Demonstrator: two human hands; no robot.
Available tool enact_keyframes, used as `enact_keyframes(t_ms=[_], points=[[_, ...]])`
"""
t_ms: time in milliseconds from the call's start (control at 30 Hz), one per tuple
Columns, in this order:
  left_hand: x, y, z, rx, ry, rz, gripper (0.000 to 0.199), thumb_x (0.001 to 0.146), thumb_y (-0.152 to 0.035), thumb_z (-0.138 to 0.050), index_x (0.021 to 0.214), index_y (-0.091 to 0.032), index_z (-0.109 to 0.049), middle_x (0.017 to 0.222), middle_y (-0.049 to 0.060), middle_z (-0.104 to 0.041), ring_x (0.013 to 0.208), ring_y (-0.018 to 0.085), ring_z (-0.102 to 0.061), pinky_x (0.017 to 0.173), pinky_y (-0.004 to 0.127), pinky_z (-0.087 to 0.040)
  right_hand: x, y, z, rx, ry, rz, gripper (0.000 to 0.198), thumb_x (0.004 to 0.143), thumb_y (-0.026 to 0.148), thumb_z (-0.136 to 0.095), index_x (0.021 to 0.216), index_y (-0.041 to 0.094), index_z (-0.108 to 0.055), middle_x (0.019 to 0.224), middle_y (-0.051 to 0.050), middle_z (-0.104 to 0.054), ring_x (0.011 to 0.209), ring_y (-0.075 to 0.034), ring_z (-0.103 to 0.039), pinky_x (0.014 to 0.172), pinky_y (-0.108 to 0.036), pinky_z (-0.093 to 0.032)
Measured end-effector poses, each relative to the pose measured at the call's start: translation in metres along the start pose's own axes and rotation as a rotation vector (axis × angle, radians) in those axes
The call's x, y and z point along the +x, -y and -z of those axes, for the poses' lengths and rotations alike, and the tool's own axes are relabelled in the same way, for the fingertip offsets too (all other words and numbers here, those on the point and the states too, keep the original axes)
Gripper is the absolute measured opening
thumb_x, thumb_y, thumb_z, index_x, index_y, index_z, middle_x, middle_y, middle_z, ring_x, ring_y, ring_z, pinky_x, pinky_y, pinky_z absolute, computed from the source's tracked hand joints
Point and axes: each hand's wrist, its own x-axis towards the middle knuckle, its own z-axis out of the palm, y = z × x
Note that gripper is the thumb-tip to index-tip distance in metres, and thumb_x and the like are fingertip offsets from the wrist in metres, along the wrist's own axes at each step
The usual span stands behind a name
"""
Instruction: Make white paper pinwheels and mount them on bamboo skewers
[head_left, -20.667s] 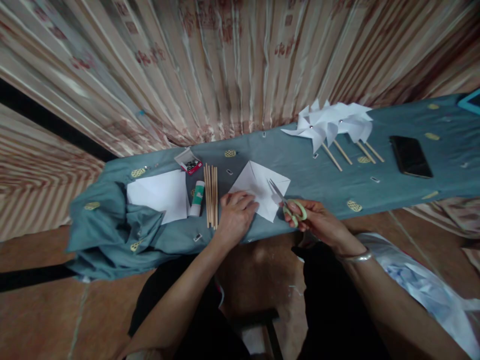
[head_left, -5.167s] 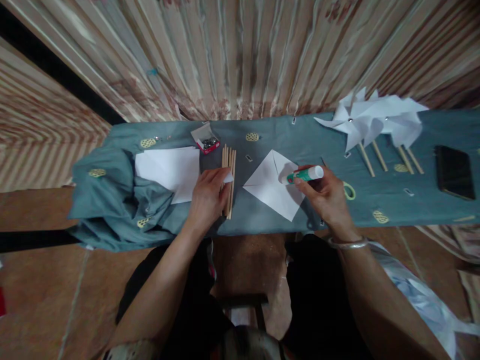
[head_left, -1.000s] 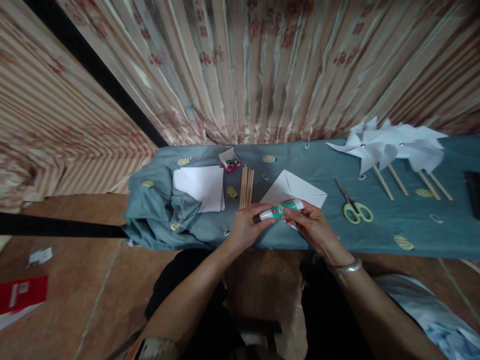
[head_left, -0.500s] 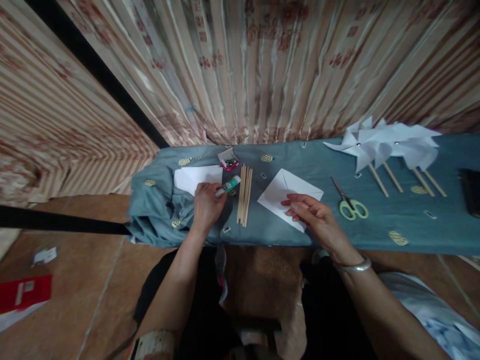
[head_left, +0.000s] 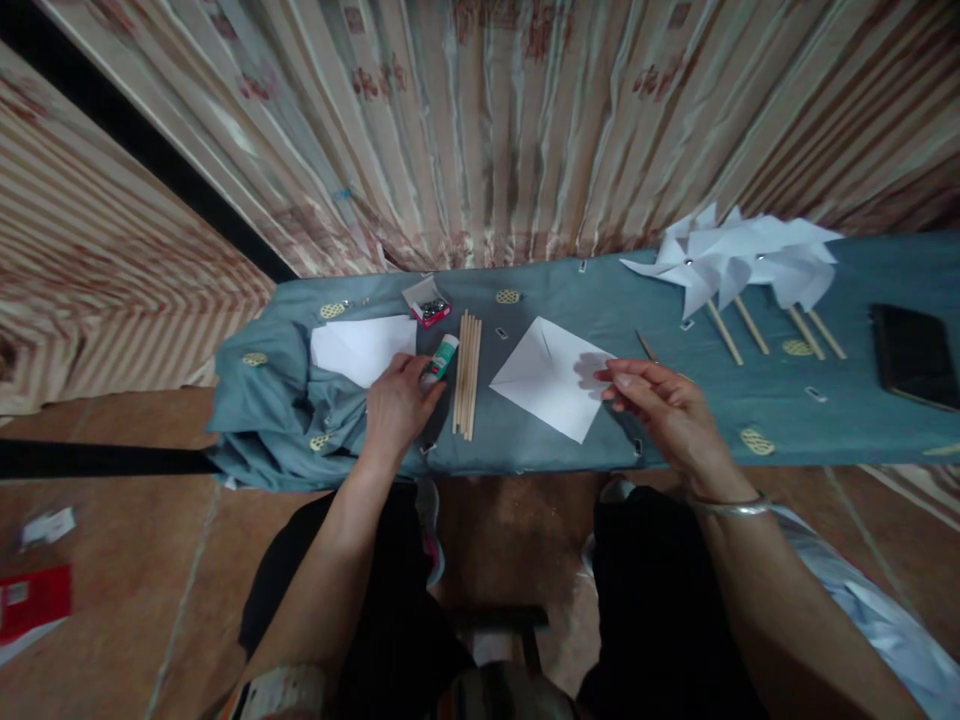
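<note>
My left hand (head_left: 400, 402) has its fingers closed around the lower end of a green-and-white glue stick (head_left: 445, 354), which points up and right above the cloth. Its wrist side is near a stack of white paper (head_left: 360, 345). To the right of a row of thin wooden sticks (head_left: 467, 375) lies a square white sheet (head_left: 551, 385) with dark crease or cut lines running from its corners. Over that sheet's right corner hovers my right hand (head_left: 652, 405), thumb and fingers drawn together, nothing visible between them. Scissors (head_left: 646, 346) are mostly hidden behind the right hand; a blade tip shows.
A small open box of metal pins (head_left: 427, 303) stands behind the glue stick. Several white paper pinwheels (head_left: 750, 260) on wooden sticks lie at the right back. A black phone-like object (head_left: 913, 355) rests at the far right. A striped curtain (head_left: 480, 150) hangs directly behind the cloth-covered bench.
My right hand has shifted right from over the sheet's middle to its right corner, now covering the scissors' handles. The glue stick has tipped more upright in my left hand. The view has turned slightly right.
</note>
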Motion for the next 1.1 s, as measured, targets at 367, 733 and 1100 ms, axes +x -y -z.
enact_keyframes(t_ms=[367,733,1100], points=[[-0.020,-0.078,-0.033,-0.290,0.040,-0.733,0.026,0.090,-0.024,-0.057,0.115,-0.019,-0.062,0.120,0.012,-0.063,0.114,0.025,-0.056,0.093,0.044,-0.050,-0.008,-0.020,0.001,-0.563,0.021,0.324,0.021,0.089,0.035,-0.057,0.103,0.025,-0.069,0.107,-0.006,-0.073,0.100,-0.022,-0.067,0.093,-0.042,-0.051],[-0.014,-0.091,-0.059,-0.333,0.055,-0.720,0.018,0.094,-0.020,-0.051,0.106,-0.014,-0.062,0.108,0.010,-0.068,0.100,0.021,-0.061,0.085,0.038,-0.053,-0.003,-0.025,0.003,-0.660,0.229,0.359,0.030,0.092,0.019,-0.047,0.114,0.026,-0.066,0.123,-0.006,-0.066,0.121,-0.021,-0.058,0.109,-0.043,-0.042],[-0.010,-0.091,-0.056,-0.351,0.113,-0.725,0.024,0.092,-0.031,-0.056,0.108,-0.014,-0.061,0.110,0.011,-0.067,0.100,0.023,-0.060,0.084,0.039,-0.052,0.001,-0.022,0.006,-0.613,0.242,0.297,0.030,0.089,0.017,-0.050,0.114,0.027,-0.065,0.123,-0.004,-0.066,0.122,-0.021,-0.057,0.111,-0.044,-0.040]])
